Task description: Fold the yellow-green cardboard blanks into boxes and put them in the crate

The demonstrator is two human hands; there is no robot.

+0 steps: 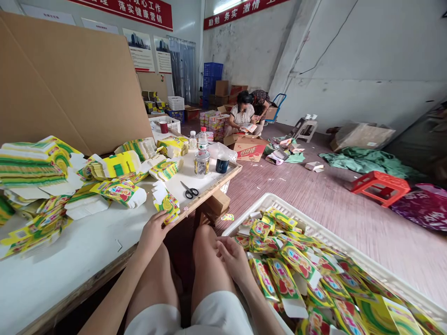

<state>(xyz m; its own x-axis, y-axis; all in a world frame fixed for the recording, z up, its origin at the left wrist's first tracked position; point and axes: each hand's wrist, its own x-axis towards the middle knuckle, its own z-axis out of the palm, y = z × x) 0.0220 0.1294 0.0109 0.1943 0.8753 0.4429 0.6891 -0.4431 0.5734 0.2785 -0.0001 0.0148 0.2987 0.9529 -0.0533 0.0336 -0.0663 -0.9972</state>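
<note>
My left hand (152,231) reaches to the front edge of the white table (87,251), its fingertips touching a small stack of flat yellow-green printed cartons (166,203). The thumb and fingers are loosely apart around the stack's near end. Resting on my right knee, my right hand (233,257) has its fingers relaxed and holds nothing. Just right of it stands a white plastic crate (370,267) heaped with folded yellow, green and red cartons (296,274).
More carton stacks (31,167) cover the table's left, with scissors (189,190), a jar (202,162), bottles and a dark cup (222,164) at its far end. A big cardboard sheet (77,79) leans behind. A seated person (243,114), a red stool (380,186) and green cloth lie beyond.
</note>
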